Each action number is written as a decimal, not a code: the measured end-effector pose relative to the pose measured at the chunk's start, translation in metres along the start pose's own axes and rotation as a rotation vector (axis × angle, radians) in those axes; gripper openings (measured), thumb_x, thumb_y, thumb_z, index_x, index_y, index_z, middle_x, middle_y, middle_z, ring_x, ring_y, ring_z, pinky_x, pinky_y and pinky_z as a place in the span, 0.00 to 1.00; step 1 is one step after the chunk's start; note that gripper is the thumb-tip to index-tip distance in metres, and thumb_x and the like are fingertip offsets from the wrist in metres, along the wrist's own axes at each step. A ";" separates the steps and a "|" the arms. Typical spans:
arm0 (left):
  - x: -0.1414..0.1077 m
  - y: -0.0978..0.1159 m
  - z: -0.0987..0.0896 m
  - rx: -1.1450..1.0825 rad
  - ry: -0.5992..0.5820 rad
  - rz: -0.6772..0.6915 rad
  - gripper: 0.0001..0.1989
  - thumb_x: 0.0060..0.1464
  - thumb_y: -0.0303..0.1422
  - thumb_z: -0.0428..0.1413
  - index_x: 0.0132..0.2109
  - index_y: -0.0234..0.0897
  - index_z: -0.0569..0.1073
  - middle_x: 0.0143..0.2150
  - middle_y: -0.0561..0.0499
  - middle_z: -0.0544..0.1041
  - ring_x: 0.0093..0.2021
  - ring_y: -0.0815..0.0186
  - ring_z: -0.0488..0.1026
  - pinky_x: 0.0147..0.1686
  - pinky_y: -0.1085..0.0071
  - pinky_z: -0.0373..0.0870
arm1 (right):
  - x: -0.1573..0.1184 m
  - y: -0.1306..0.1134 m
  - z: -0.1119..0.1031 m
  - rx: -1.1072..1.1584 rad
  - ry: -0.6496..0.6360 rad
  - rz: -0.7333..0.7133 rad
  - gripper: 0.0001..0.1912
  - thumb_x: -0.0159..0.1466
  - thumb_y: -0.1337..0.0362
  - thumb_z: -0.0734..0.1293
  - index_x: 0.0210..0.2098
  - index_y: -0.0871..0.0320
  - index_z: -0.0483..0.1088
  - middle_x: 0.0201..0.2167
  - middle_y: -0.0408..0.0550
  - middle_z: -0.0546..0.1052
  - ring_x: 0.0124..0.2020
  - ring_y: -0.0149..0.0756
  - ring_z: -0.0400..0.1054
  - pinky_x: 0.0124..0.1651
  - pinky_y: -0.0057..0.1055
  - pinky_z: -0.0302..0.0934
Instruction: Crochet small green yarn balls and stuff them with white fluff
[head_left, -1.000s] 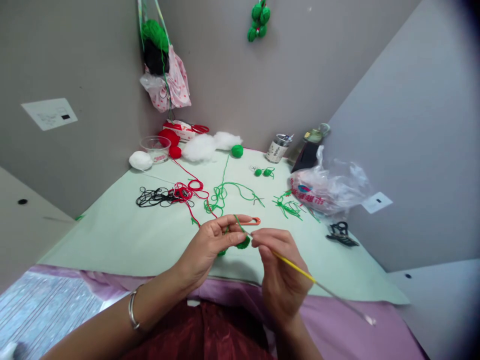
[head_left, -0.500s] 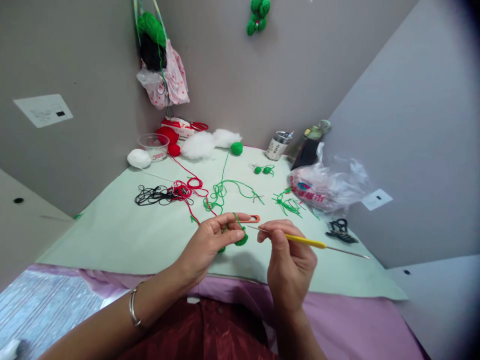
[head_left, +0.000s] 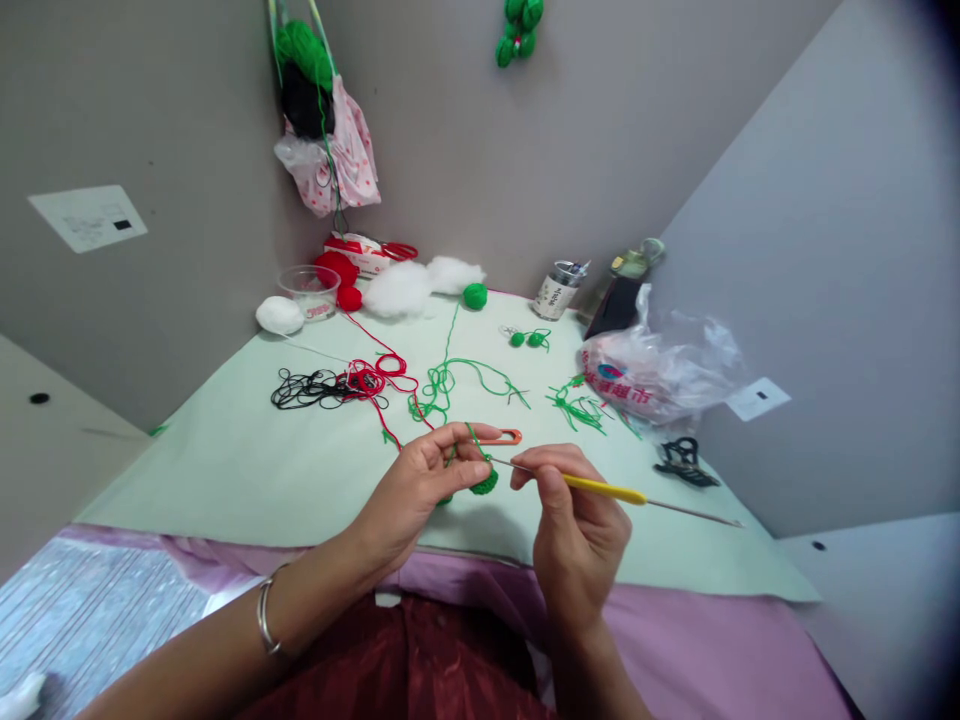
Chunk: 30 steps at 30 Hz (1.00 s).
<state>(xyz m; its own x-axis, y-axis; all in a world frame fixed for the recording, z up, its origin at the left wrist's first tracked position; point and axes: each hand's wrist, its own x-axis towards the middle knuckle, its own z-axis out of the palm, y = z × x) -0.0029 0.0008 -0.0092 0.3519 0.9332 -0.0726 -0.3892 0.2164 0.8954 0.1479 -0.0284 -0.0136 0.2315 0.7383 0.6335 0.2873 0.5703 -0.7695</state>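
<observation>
near the middle of the front edge of the desk [head_left: 247, 480], the left hand [head_left: 431, 475] pinches a small green crochet piece [head_left: 484, 483] between thumb and fingers, while the right hand [head_left: 581, 535], just apart from it, is closed around a yellow-handled hook [head_left: 604, 489] whose tip meets the piece. the hook's far end points toward the right edge, where a black hair clip [head_left: 684, 465] lies. an orange tool [head_left: 517, 437] sits just beyond the left fingertips; touching, i cannot tell. behind, black yarn [head_left: 300, 390] and red yarn [head_left: 364, 380] crowd mid-desk; a broad open stretch runs toward the front left corner.
</observation>
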 end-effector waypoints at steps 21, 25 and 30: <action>0.000 -0.001 0.000 -0.069 -0.057 -0.010 0.33 0.52 0.32 0.69 0.65 0.41 0.72 0.33 0.55 0.73 0.37 0.68 0.71 0.45 0.70 0.63 | -0.005 0.006 0.000 0.088 -0.076 0.009 0.11 0.71 0.71 0.64 0.39 0.53 0.77 0.32 0.43 0.76 0.35 0.34 0.71 0.41 0.34 0.64; 0.000 -0.001 -0.001 -0.042 -0.096 0.006 0.23 0.53 0.33 0.68 0.57 0.41 0.79 0.31 0.55 0.73 0.35 0.70 0.68 0.43 0.71 0.63 | -0.003 0.007 -0.001 0.032 -0.041 -0.081 0.11 0.69 0.73 0.65 0.42 0.53 0.78 0.34 0.43 0.78 0.37 0.34 0.72 0.42 0.34 0.66; -0.002 -0.003 0.001 0.001 -0.060 0.018 0.25 0.54 0.31 0.68 0.59 0.42 0.77 0.32 0.56 0.72 0.37 0.70 0.70 0.45 0.73 0.64 | -0.003 0.008 -0.001 0.042 -0.062 -0.073 0.11 0.70 0.72 0.63 0.40 0.53 0.77 0.32 0.43 0.77 0.34 0.33 0.71 0.38 0.33 0.67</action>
<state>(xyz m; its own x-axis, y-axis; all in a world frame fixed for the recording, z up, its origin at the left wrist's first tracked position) -0.0018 -0.0024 -0.0111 0.3952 0.9181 -0.0299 -0.3951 0.1993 0.8968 0.1506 -0.0269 -0.0212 0.1525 0.7142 0.6831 0.2618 0.6373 -0.7248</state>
